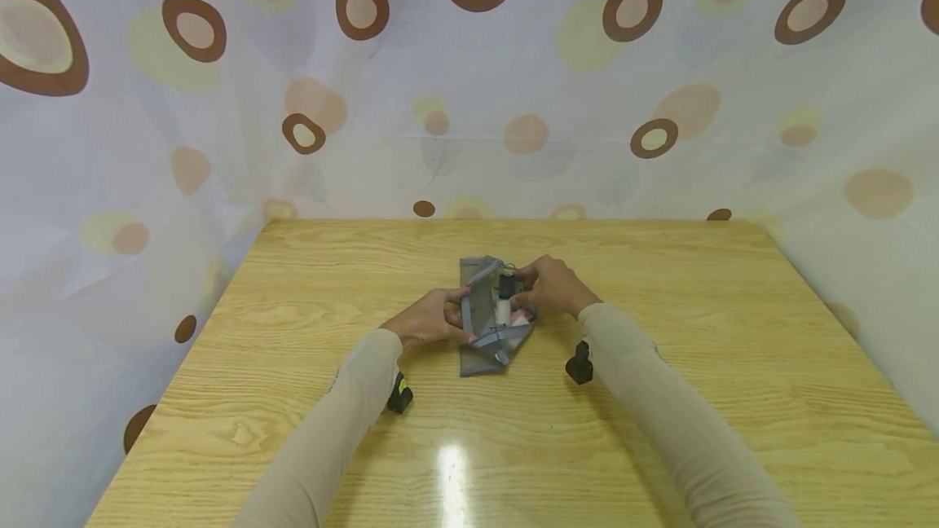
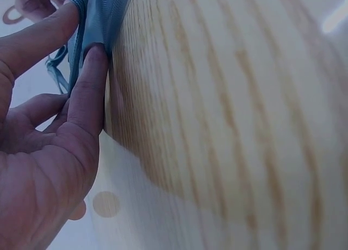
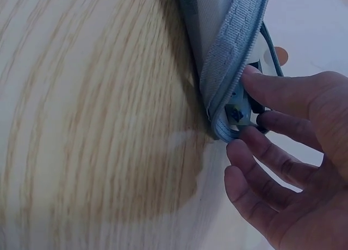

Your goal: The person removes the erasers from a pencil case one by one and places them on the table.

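**Both hands at a gaping grey-blue zip pouch, a dark piece between right fingers**

Grey-blue mesh pouch with a zippered mouth (image 1: 481, 310): on the table of yellow wood grain (image 1: 293, 398), mouth parted, contents showing. Taken as landmark.

Left hand (image 1: 425, 319): at the pouch's left side, thumb and fingers gripping the fabric edge; wrist view shows cloth caught between digits.

Right hand (image 1: 555, 287): at the pouch's right side, thumb and forefinger pinching a small black item (image 1: 507, 286) at the mouth; remaining fingers loosely bent beside the zipper edge (image 3: 239, 60). What the black item is, cannot tell.

Inside the pouch: a small white cylinder (image 1: 503, 312) just below the black item, perhaps joined to it, and something pink (image 1: 521, 316) toward the pouch's lower right. Other contents too small to name.

Thin dark cord (image 3: 272, 49) loops out by the mouth, near the right thumb.

Risks, as judged: the cord could snag on fingers or the black item, since it lies so near the pinch. Soft walls may fold inward if the left grip slackens, narrowing the mouth. The pinch looks to be fingertip only, so a smooth item might slip. Hard sideways pulling on the fabric could tip the pouch and spill loose pieces.
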Available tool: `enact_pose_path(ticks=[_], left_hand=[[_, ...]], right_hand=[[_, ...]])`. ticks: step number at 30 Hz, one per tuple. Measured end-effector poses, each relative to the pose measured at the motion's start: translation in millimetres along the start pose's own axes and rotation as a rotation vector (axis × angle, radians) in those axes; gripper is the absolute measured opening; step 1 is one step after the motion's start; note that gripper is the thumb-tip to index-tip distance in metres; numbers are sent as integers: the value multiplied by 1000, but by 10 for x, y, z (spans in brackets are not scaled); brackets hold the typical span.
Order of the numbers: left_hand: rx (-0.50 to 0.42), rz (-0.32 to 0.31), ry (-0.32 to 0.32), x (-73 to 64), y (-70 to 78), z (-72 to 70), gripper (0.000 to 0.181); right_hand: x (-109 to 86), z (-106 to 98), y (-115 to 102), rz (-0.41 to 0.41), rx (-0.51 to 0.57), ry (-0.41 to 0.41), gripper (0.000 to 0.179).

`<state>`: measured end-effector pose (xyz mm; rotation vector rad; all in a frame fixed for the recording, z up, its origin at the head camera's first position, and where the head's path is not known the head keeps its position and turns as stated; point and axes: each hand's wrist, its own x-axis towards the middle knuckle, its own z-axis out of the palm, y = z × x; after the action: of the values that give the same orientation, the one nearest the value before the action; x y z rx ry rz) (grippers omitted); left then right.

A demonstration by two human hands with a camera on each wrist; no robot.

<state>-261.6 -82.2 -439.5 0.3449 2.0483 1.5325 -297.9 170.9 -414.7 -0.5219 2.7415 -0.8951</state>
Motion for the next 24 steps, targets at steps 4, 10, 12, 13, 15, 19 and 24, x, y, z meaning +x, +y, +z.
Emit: enact_pose_path(ticks=[4,10,12,13,15,19,24], left_hand=[[4,4,-4,1,0,5,93],[10,10,-1,-7,17,10,92],[7,13,-3,-7,22,12,92],[2,14,-6,-6,24,12,92],[1,17,-9,-5,28,15,92],[2,21,-12,-3,19,17,93],[1,23,-11,10,-4,5,93]], right_hand=[[-6,-2,2,0,7,3,51],[-9,-13,-28,-5,14,14,50],[-9,-22,-36,-3,9,13,50],[-10,-28,-40,-3,4,12,49],[-13,-42,-44,-6,-4,10,49],[-23,-79,-52,-16,-16,-11,46],[-43,-144,-56,-43,-26,-40,46]])
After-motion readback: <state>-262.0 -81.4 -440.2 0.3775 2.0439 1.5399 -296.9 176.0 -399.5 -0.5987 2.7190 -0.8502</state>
